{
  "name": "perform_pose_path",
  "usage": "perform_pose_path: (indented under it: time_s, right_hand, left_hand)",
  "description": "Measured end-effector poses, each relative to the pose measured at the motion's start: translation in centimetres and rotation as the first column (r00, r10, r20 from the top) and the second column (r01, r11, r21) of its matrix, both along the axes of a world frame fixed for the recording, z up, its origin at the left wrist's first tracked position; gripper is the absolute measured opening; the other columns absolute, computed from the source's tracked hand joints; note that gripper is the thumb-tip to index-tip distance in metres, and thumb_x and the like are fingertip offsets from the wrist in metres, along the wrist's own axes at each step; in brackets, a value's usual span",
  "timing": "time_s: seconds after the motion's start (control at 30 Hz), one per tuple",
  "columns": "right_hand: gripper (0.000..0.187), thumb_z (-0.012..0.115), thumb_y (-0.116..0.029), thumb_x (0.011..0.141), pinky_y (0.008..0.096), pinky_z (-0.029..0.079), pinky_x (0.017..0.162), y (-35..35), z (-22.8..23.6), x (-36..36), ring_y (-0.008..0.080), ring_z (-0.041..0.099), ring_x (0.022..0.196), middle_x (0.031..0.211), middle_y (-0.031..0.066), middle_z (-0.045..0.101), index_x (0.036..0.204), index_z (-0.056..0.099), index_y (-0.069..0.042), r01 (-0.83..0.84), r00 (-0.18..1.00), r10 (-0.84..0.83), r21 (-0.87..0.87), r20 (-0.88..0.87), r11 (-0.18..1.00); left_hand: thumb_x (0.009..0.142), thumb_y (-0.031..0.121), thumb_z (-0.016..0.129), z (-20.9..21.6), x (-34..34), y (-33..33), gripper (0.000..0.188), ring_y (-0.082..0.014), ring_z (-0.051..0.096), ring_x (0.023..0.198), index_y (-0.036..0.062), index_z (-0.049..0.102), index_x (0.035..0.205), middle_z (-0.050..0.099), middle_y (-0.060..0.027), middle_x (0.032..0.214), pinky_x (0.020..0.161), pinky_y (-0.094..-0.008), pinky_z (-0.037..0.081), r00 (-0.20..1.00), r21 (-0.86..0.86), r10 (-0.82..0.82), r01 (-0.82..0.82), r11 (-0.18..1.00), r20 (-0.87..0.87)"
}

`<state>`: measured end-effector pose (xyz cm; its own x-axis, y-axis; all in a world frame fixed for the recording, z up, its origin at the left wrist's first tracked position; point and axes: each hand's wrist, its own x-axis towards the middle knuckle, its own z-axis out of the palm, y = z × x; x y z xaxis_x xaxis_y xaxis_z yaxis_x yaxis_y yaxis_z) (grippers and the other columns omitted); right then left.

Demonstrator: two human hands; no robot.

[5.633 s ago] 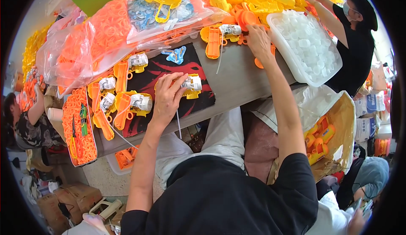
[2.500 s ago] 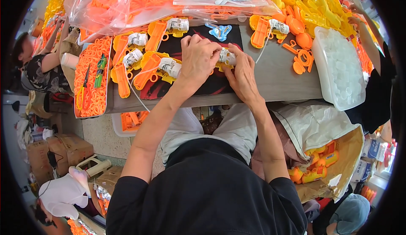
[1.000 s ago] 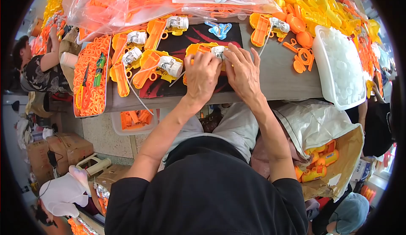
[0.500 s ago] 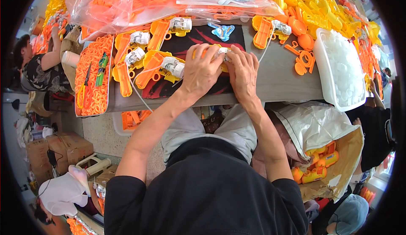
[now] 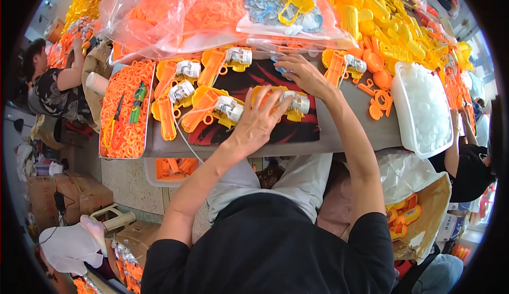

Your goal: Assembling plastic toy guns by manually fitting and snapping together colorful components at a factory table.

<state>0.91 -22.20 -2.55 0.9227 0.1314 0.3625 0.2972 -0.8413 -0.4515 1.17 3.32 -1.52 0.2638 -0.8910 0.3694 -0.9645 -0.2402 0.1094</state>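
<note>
The left hand (image 5: 255, 122) curls over a yellow housing (image 5: 295, 117) with a white insert, gripping it against the black-and-red mat (image 5: 289, 135). The right hand (image 5: 307, 76), moments ago also there, now touches a blue piece (image 5: 278, 65) at the mat's far edge; its grip is unclear. Two-handed work seemingly became one-handed steadying. Similar housings (image 5: 199, 115) lie left on the desk (image 5: 352, 137).

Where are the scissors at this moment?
In the head view, toward the person's left, the scissors lie on small orange parts in a shallow tray, just left of a green tool.
</note>
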Motion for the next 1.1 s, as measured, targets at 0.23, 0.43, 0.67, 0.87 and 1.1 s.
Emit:
perform_pose_path:
  time_s: [0.23, 0.43, 0.67, 0.87, 1.1]
  right_hand:
    - [0.042, 0.063, -0.017, 0.098, 0.0443, 0.041, 0.115, -0.6, -1.1, -0.7, 0.0334, 0.043, 0.143, 0.152, 0.0122, 0.051, 0.139, 0.059, -0.006, -0.016, 0.998, 0.0, -0.233, -0.067, 0.972]
    - [0.044, 0.065, -0.018, 0.097, 0.0442, 0.043, 0.114, 1.2, 0.2, -9.7, 0.0343, 0.045, 0.142, 0.151, 0.0133, 0.051, 0.137, 0.058, -0.003, 0.098, 0.993, -0.11, -0.216, -0.044, 0.971]
    - [0.04, 0.066, -0.009, 0.094, 0.0444, 0.046, 0.109, 1.5, -0.5, -16.3, 0.0346, 0.05, 0.134, 0.14, 0.0135, 0.057, 0.134, 0.06, -0.003, 0.393, 0.919, -0.393, -0.108, 0.026, 0.913]
    - [0.039, 0.067, -0.004, 0.091, 0.0435, 0.047, 0.108, 0.9, -0.8, -17.4, 0.0346, 0.052, 0.132, 0.136, 0.0135, 0.06, 0.13, 0.062, -0.002, 0.492, 0.87, -0.486, -0.098, 0.085, 0.865]
    - [0.039, 0.067, -0.003, 0.091, 0.0446, 0.047, 0.107, 1.5, -1.9, -17.9, 0.036, 0.052, 0.132, 0.137, 0.0139, 0.06, 0.129, 0.062, 0.0, 0.534, 0.84, -0.528, -0.015, 0.126, 0.845]
  left_hand:
    - [0.081, -0.001, 0.065, -0.6, -0.4, 0.2, 0.08, -0.0396, 0.031, 0.145, 0.0116, 0.04, 0.156, 0.039, -0.014, 0.153, 0.117, -0.0652, 0.028, 0.998, -0.057, 0.025, -0.029, 0.998, -0.058]
    - [0.085, 0.0, 0.063, -0.7, 0.3, -1.1, 0.076, -0.0417, 0.033, 0.143, 0.0106, 0.039, 0.156, 0.037, -0.0166, 0.155, 0.118, -0.0646, 0.027, 0.979, -0.188, 0.104, -0.137, 0.973, -0.173]
    - [0.094, 0.03, 0.068, -1.1, 3.5, -5.8, 0.072, -0.0395, 0.028, 0.149, 0.0124, 0.037, 0.156, 0.033, -0.0144, 0.16, 0.114, -0.0725, 0.025, 0.991, 0.01, 0.135, -0.136, 0.991, 0.012]
    - [0.099, 0.029, 0.061, -1.8, 9.8, -9.6, 0.064, -0.0356, 0.029, 0.15, 0.0128, 0.039, 0.156, 0.031, -0.012, 0.164, 0.12, -0.0605, 0.025, 0.95, 0.009, 0.239, -0.246, 0.969, 0.203]
    - [0.092, 0.025, 0.069, 1.6, 2.4, -13.1, 0.058, -0.0355, 0.048, 0.131, 0.0082, 0.051, 0.144, 0.053, -0.0169, 0.141, 0.111, -0.0496, 0.039, 0.999, -0.186, 0.028, -0.024, 0.982, 0.02]
